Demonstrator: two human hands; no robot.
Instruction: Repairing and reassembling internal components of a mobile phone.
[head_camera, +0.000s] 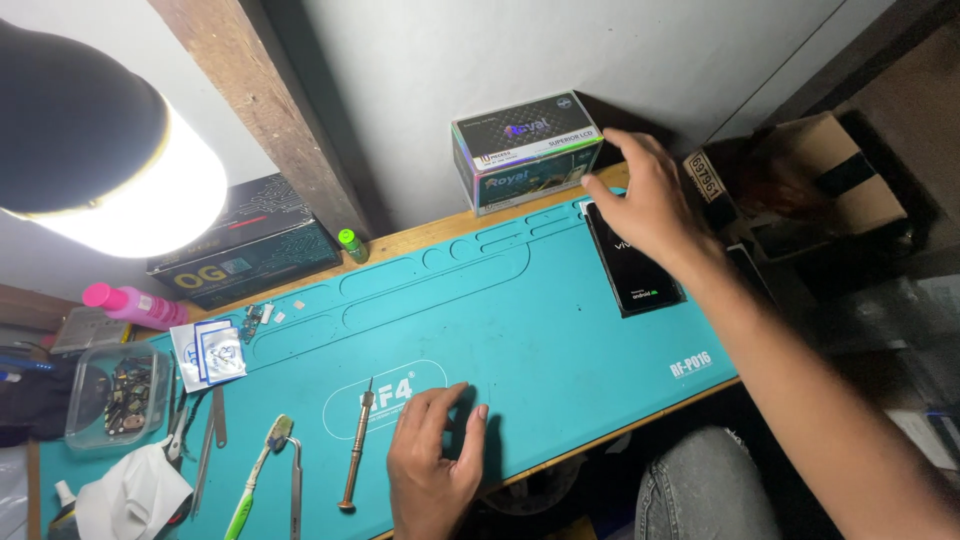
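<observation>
A small oblong carton (525, 150), dark on top with green and purple edges, stands at the far edge of the desk against the wall. Just right of it a phone (632, 262) lies flat, its black screen showing only small pale marks; the right hand (650, 205) rests over its far end. At far left a flat black box (245, 240) with yellow and teal print lies beside the wall. Nearer, two small white sachets (215, 352) with blue borders lie at the left. Far right, a brown cardboard box (800, 175) bears a white label (704, 174).
</observation>
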